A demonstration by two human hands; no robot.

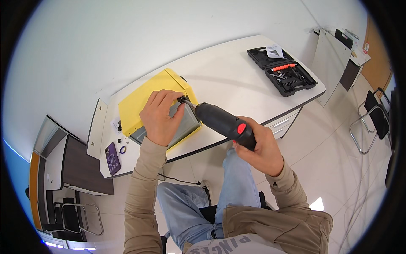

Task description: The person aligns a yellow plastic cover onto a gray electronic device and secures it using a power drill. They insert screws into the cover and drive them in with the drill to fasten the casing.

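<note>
My right hand (267,148) is wrapped round the grip of a black cordless screwdriver (218,120) with a red button. Its metal bit (190,103) points left and meets a small black round part (182,100) at the upper right corner of a yellow metal housing (146,94). That part is pinched between the thumb and fingers of my left hand (161,115), which lies over the housing. A grey panel (186,125) fills the housing's near face, partly hidden by my left hand. What lies behind the black part is hidden.
The housing rests on a white table (224,76). An open black tool case (292,78) with bits and an orange flexible shaft (283,67) lies at the far right. A purple phone (112,159), a dark blue ring (123,149) and small loose parts are at the left.
</note>
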